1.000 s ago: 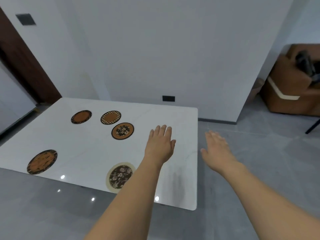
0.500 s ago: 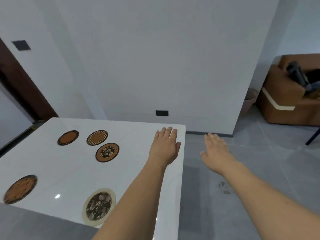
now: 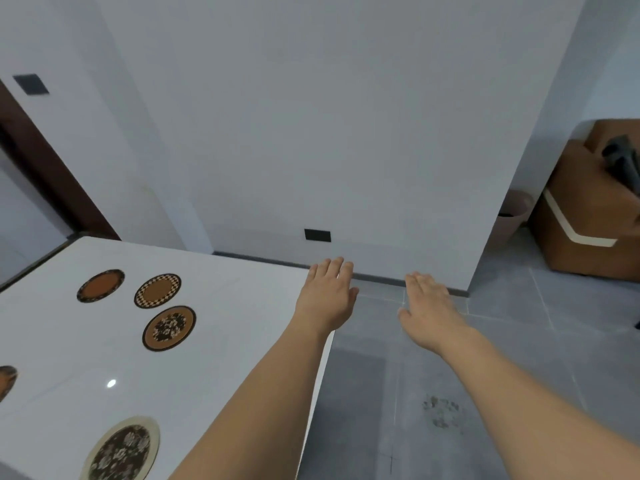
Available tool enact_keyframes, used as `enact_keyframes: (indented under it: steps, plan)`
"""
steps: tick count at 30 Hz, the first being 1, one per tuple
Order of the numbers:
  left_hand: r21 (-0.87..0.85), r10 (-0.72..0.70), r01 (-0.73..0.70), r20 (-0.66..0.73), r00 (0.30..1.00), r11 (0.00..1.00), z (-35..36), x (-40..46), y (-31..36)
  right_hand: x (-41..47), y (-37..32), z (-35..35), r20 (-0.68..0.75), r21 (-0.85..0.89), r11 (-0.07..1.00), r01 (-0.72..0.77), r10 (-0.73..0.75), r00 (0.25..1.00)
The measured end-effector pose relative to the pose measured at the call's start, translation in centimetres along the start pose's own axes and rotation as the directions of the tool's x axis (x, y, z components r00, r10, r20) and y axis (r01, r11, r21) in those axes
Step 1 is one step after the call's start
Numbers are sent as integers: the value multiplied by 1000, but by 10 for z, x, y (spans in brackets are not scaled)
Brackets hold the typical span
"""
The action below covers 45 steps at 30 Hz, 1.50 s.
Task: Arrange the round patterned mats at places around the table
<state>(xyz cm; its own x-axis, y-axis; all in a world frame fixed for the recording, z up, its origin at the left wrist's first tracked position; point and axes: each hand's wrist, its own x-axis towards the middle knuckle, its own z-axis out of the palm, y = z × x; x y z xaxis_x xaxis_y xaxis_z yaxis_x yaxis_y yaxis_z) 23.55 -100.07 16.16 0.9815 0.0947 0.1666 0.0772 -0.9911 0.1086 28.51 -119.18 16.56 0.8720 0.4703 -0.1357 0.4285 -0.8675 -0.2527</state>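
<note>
Several round patterned mats lie flat on the white table [image 3: 242, 306]. A plain orange mat [image 3: 100, 285], a checker-rimmed mat [image 3: 157, 291] and an orange floral mat [image 3: 169, 328] cluster at the far left. A cream-rimmed dark floral mat [image 3: 121, 450] lies at the near edge, and another orange mat [image 3: 6, 381] is cut off at the left. My left hand [image 3: 327, 294] hovers palm down over the table's far right corner, fingers together, holding nothing. My right hand [image 3: 427, 308] is stretched out flat over the floor, also holding nothing.
A white wall with a black socket [image 3: 317, 235] stands just beyond the table. Grey tiled floor [image 3: 485, 375] lies to the right of the table. A brown armchair [image 3: 585, 216] and a pinkish bin [image 3: 512, 220] stand at the far right. A dark door frame [image 3: 52, 174] is at the left.
The view has moved right and closer, so the table and mats have slid left and down in frame. Both hands stay stretched out flat and hold nothing.
</note>
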Motion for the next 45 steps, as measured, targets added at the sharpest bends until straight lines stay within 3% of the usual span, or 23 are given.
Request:
enact_keyframes:
  steps: [11,20,25,34,39,45]
  plan:
    - [19,-117,116,13,993,993,20,102,8,117,43,-20,42,23,992,125,-126,991]
    - [-53,-121,121,-10,993,991,49,226,0,225,88,-57,29,-38,992,117,-116,993]
    - [-34,-118,120,56,991,992,70,285,8,284,119,-64,83,-65,988,138,-133,988]
    - [-32,-235,235,20,972,971,77,391,17,400,172,-99,107,-42,977,207,-202,974]
    - [-37,-274,275,31,961,961,82,436,3,462,163,-105,140,-45,958,283,-274,952]
    - [-33,-369,370,27,929,928,85,482,-66,542,126,-105,168,-78,932,353,-337,926]
